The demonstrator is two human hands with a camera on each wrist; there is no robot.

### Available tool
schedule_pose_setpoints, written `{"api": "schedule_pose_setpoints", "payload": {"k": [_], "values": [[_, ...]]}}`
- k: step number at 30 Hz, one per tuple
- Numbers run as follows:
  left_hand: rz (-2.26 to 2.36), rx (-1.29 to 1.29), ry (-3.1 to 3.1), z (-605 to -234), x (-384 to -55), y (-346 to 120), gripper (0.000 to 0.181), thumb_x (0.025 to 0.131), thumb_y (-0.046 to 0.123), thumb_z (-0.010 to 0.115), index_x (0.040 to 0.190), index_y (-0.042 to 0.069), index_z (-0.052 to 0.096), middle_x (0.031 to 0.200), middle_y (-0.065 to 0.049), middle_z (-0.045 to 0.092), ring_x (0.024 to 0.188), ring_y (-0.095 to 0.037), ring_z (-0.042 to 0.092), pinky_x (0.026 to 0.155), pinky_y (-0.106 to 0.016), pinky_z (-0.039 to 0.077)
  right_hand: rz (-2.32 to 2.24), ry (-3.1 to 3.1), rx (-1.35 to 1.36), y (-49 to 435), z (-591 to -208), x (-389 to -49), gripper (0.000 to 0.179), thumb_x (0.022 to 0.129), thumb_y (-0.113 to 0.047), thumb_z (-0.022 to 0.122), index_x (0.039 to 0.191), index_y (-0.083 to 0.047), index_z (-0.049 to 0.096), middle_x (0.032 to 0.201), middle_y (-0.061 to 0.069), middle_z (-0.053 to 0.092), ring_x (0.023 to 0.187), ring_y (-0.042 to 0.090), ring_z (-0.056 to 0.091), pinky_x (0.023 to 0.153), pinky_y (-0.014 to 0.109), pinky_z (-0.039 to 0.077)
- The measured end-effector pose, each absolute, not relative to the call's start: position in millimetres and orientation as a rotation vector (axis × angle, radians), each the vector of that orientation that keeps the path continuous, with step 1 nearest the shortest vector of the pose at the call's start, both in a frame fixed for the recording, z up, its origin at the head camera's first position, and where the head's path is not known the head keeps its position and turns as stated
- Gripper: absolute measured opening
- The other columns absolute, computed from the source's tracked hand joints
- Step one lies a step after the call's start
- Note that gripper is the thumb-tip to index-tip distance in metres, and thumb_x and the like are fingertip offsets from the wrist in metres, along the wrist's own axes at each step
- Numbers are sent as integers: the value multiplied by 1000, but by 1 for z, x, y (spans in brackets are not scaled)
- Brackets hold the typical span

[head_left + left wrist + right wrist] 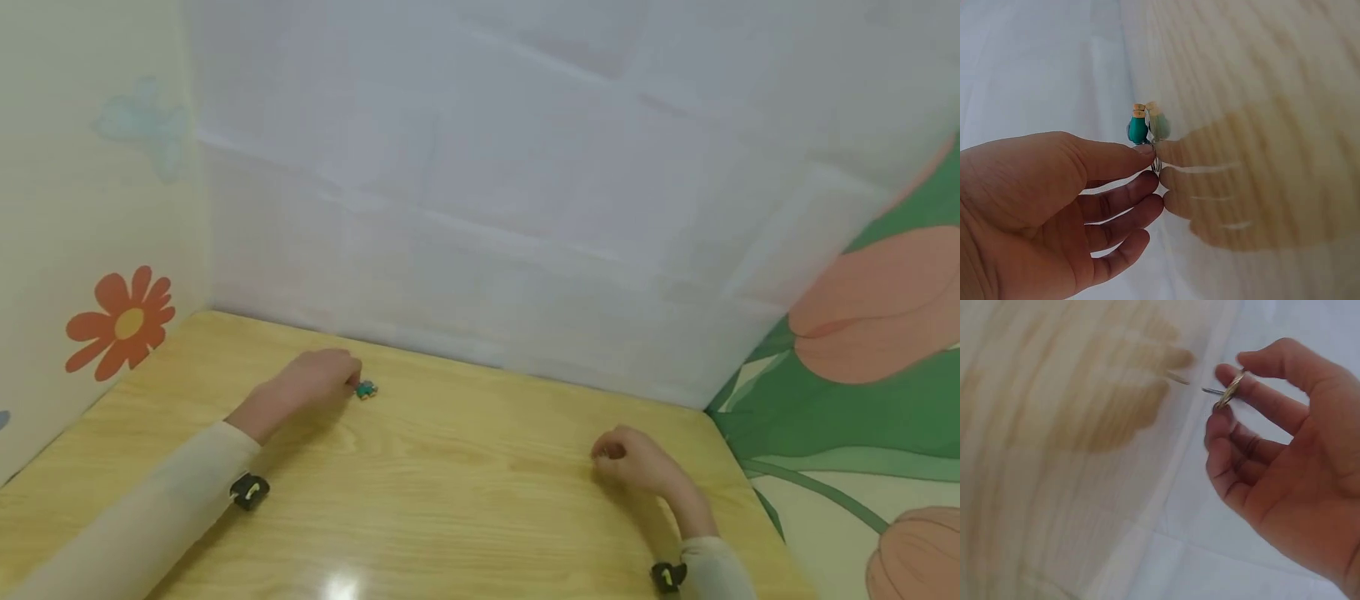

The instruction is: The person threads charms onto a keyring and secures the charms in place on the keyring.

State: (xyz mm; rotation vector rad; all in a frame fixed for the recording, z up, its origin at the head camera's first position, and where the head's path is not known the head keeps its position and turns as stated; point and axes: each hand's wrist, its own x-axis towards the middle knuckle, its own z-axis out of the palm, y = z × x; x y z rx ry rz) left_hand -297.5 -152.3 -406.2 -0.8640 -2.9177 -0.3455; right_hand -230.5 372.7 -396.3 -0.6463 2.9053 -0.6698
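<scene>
At the back left of the table, my left hand point(311, 382) pinches the metal ring point(1157, 164) of a small green charm point(367, 389) with thumb and fingertips. In the left wrist view, the green charm point(1138, 129) has a tan top and sits at the tabletop beside its reflection. Toward the right side, my right hand point(637, 462) is held just over the wood. Its thumb and fingers pinch a thin twisted gold-coloured metal ring point(1231, 390) with a short metal pin sticking out. What kind of ring it is, I cannot tell.
The glossy wood-grain table point(450, 500) meets a white sheet point(525, 208) along its back edge. A wall with a red flower point(129, 323) borders the left, and a wall with large painted tulips point(885, 308) borders the right. Dark wrist straps point(250, 492) sit on both sleeves.
</scene>
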Motion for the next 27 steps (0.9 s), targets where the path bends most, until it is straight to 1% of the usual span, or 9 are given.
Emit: {"api": "schedule_pose_setpoints", "payload": {"k": [4, 7, 9, 11, 15, 19, 21, 23, 27], "values": [[-390, -817, -2933, -403, -295, -153, 9, 99, 6, 61, 92, 9, 66, 88, -2, 57, 80, -21, 57, 71, -48, 52, -780, 2915, -658, 367, -392, -230, 11, 97, -11, 67, 105, -7, 72, 97, -2, 64, 89, 18, 59, 78, 40, 50], [-456, -789, -2927, -398, -292, -151, 10, 101, 8, 56, 94, 6, 62, 89, -4, 55, 79, -21, 56, 69, -49, 51, -872, 2919, -620, 365, -389, -228, 17, 102, -19, 65, 109, -5, 71, 101, -2, 66, 93, 19, 62, 80, 40, 52], [-520, -773, -2915, -392, -290, -149, 12, 103, 9, 52, 94, 5, 59, 89, -4, 55, 78, -21, 57, 69, -46, 52, -948, 2915, -587, 363, -387, -228, 23, 103, -25, 65, 111, -4, 71, 102, -2, 67, 94, 19, 63, 81, 39, 53], [-597, -766, -2905, -385, -287, -147, 15, 105, 9, 47, 93, 5, 54, 85, -4, 53, 74, -19, 53, 66, -40, 50, -1031, 2903, -556, 361, -385, -228, 28, 103, -29, 65, 112, -4, 71, 103, 0, 69, 96, 19, 64, 83, 38, 53], [-758, -768, -2858, -374, -285, -139, 21, 108, 10, 38, 90, 8, 46, 73, -2, 49, 61, -16, 42, 58, -33, 39, -1205, 2838, -517, 360, -383, -228, 26, 101, -29, 68, 116, -8, 71, 108, 3, 70, 101, 21, 66, 87, 38, 53], [-800, -722, -2776, -365, -281, -129, 17, 109, 12, 35, 94, 7, 44, 67, -2, 49, 53, -14, 39, 51, -32, 35, -1382, 2760, -540, 357, -379, -226, 23, 98, -23, 72, 118, -10, 71, 112, 6, 71, 103, 23, 68, 88, 36, 54], [-796, -681, -2743, -361, -279, -124, 16, 109, 13, 36, 100, 5, 46, 66, -1, 51, 52, -14, 40, 49, -31, 36, -1461, 2731, -570, 355, -377, -224, 24, 97, -20, 74, 119, -8, 71, 114, 9, 70, 102, 25, 69, 87, 35, 55], [-777, -651, -2719, -356, -275, -119, 15, 109, 13, 38, 105, 4, 49, 67, 0, 53, 53, -14, 42, 50, -32, 39, -1527, 2697, -602, 352, -374, -223, 27, 96, -18, 75, 120, -7, 71, 115, 12, 70, 102, 26, 69, 86, 35, 56], [-778, -652, -2671, -348, -270, -113, 16, 110, 12, 43, 113, 2, 55, 81, -1, 61, 64, -14, 53, 62, -35, 49, -1620, 2617, -631, 346, -367, -220, 33, 94, -15, 76, 124, -4, 68, 113, 18, 69, 98, 29, 69, 84, 38, 57]]}}
